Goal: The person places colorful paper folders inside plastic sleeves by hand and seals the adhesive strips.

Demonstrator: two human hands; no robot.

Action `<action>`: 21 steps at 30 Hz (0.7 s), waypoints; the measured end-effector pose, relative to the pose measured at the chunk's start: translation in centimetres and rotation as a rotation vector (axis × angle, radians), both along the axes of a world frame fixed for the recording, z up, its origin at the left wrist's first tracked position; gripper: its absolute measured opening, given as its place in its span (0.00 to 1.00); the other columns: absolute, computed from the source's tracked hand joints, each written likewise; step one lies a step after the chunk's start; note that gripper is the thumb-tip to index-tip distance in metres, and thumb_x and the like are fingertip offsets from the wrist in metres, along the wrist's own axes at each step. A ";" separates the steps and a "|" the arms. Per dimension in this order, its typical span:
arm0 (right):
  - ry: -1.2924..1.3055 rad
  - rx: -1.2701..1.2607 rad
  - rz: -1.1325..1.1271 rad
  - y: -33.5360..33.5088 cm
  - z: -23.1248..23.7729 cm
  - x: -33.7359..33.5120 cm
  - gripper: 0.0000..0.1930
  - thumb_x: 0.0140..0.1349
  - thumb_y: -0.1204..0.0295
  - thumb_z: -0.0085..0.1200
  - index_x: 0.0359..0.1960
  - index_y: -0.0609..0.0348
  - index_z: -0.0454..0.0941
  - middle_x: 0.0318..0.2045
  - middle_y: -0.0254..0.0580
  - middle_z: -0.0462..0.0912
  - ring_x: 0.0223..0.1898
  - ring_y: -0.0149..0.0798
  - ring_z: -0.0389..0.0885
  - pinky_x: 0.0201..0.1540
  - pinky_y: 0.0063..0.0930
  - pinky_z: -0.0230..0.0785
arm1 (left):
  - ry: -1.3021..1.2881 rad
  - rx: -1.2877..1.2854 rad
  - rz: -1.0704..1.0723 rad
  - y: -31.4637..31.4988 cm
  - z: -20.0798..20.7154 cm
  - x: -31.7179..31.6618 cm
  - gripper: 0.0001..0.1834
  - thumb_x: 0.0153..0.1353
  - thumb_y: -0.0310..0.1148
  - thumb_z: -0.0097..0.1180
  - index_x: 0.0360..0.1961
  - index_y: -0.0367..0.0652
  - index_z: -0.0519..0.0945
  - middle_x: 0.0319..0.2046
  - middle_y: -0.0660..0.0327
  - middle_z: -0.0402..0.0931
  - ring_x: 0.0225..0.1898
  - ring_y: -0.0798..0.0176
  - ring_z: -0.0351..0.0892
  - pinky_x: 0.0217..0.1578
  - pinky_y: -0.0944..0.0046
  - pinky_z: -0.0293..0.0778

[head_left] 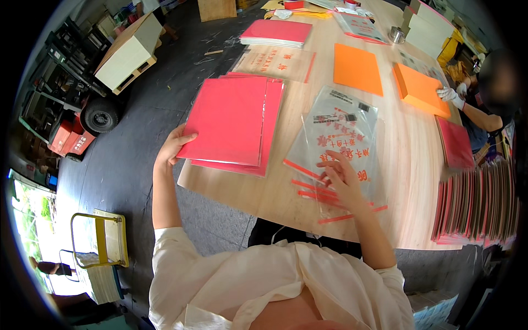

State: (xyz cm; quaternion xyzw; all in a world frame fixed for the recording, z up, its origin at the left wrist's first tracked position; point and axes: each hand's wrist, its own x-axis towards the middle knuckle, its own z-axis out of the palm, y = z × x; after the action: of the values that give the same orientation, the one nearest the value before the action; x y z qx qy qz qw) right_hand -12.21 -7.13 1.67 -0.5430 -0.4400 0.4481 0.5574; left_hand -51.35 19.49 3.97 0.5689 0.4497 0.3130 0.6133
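A worker's left hand (171, 147) grips a red card stack (231, 124) while the right hand (342, 179) pinches clear bags (336, 143), whose slippery pile could slide apart.

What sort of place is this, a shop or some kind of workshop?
Most likely a packing workshop or small warehouse. A forklift is parked on the bare concrete floor, and the long wooden table holds stacks of red sheets and clear plastic sleeves. A gloved co-worker handles orange sheets.
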 end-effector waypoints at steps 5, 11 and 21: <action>-0.176 0.080 0.003 3.1 0.8 -1.6 0.20 0.70 0.76 0.46 0.63 0.56 0.65 0.48 0.41 0.80 0.41 0.29 0.79 0.39 0.22 0.73 | 0.411 0.500 0.058 -0.6 -1.3 0.9 0.28 0.54 0.32 0.68 0.55 0.32 0.78 0.46 0.54 0.81 0.42 0.63 0.81 0.43 0.64 0.77; -0.156 0.157 -0.110 3.7 4.5 1.4 0.17 0.70 0.76 0.48 0.60 0.59 0.68 0.47 0.41 0.81 0.42 0.28 0.79 0.38 0.21 0.71 | 0.738 0.602 0.120 -0.7 -3.3 0.7 0.33 0.53 0.38 0.70 0.58 0.34 0.76 0.60 0.41 0.69 0.61 0.52 0.68 0.60 0.56 0.65; 0.115 -0.024 -0.156 11.1 -3.9 -7.3 0.40 0.71 0.59 0.49 0.74 0.63 0.39 0.73 0.55 0.49 0.70 0.44 0.55 0.67 0.32 0.54 | 0.192 0.155 -0.008 6.8 -4.8 0.4 0.42 0.69 0.54 0.48 0.72 0.34 0.54 0.73 0.51 0.50 0.74 0.55 0.49 0.70 0.61 0.49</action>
State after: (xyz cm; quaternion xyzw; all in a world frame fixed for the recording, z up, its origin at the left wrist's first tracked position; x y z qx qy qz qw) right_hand -19.50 3.97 -2.18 -0.5557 -0.3582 0.4389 0.6086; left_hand -50.95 26.34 -0.82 0.6436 0.4786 0.2886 0.5229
